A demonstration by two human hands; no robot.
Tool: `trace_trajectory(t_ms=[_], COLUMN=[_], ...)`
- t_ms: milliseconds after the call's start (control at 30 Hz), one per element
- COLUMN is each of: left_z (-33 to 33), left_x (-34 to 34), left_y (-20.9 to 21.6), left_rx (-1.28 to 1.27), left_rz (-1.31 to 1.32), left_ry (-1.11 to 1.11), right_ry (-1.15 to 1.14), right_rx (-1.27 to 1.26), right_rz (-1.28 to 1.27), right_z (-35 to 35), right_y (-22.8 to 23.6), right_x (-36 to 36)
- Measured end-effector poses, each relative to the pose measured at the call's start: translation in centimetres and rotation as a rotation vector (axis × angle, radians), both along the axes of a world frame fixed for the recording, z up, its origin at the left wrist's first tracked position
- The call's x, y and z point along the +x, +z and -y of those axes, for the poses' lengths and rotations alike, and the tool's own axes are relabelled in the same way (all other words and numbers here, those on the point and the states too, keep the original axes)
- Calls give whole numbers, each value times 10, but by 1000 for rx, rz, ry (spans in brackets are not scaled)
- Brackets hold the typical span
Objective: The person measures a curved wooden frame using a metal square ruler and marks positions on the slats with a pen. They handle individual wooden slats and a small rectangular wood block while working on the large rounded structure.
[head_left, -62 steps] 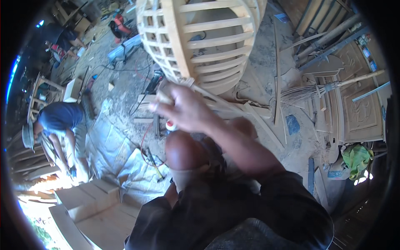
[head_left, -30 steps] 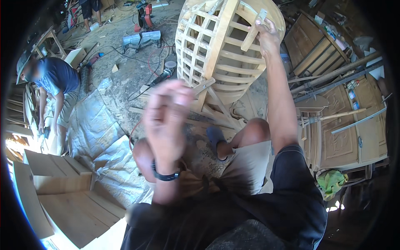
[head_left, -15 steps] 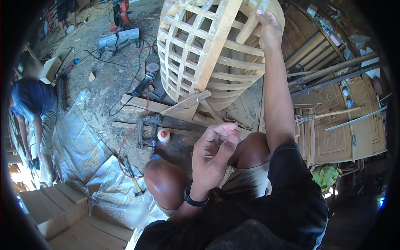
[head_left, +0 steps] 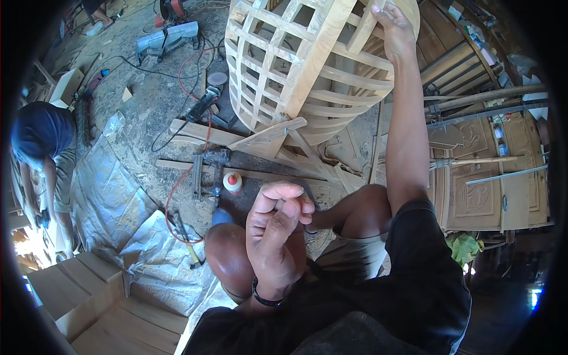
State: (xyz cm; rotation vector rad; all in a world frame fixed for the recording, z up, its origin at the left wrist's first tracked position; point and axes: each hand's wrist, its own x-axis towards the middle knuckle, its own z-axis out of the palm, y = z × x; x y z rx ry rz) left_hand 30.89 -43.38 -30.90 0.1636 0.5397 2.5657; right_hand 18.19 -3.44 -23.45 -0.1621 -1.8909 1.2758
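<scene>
In front of me stands a curved lattice frame [head_left: 349,78] of pale wooden slats, with a broad upright board [head_left: 319,56] along it. My right hand [head_left: 397,28] reaches to its upper right part, its fingers closed around a short wooden slat [head_left: 362,34] lying against the frame. My left hand [head_left: 273,222] is raised over my knees, fingers curled and the thumb pressed toward them; whatever they may hold is too small or hidden to name. Beyond this hand, a white bottle with a red cap [head_left: 232,183] stands beside a pneumatic nailer [head_left: 204,173] on the ground.
Crossed boards [head_left: 269,141] lie at the frame's foot, near an angle grinder [head_left: 203,105]. A red hose and a hammer [head_left: 191,253] lie left. Carved door panels [head_left: 473,189] rest at right, a wooden box-like piece [head_left: 89,302] lower left. Another person [head_left: 44,133] bends over at far left.
My left hand has drawn back to the left and slightly down, its fingers still curled. My right hand keeps its grip on the slat; the view has shifted a little.
</scene>
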Motion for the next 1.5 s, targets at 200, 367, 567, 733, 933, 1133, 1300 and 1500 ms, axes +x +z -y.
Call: trace_trajectory(t_ms=[200, 367, 567, 733, 933, 1133, 1300, 1500], left_z=[2, 4, 2, -2, -1, 1, -2, -2], left_x=[1, 1, 1, 4, 4, 4, 4, 4], left_y=[2, 8, 4, 3, 10, 9, 4, 8], left_rx=[-26, -80, -30, 6, -12, -13, -11, -15], left_rz=[39, 40, 47, 104, 109, 116, 115, 118], left_ry=[-6, -7, 18, 32, 43, 48, 43, 48], right_ry=[133, 158, 184, 230, 182, 83, 81, 86], right_rx=[147, 155, 168, 143, 180, 213, 181, 157], right_rz=[227, 205, 173, 180, 200, 260, 223, 238], right_z=[-1, -6, 3, -9, -10, -9, -4, -6], right_y=[1, 0, 4, 1, 5, 0, -1, -1], right_x=[19, 22, 26, 24, 25, 27, 24, 26])
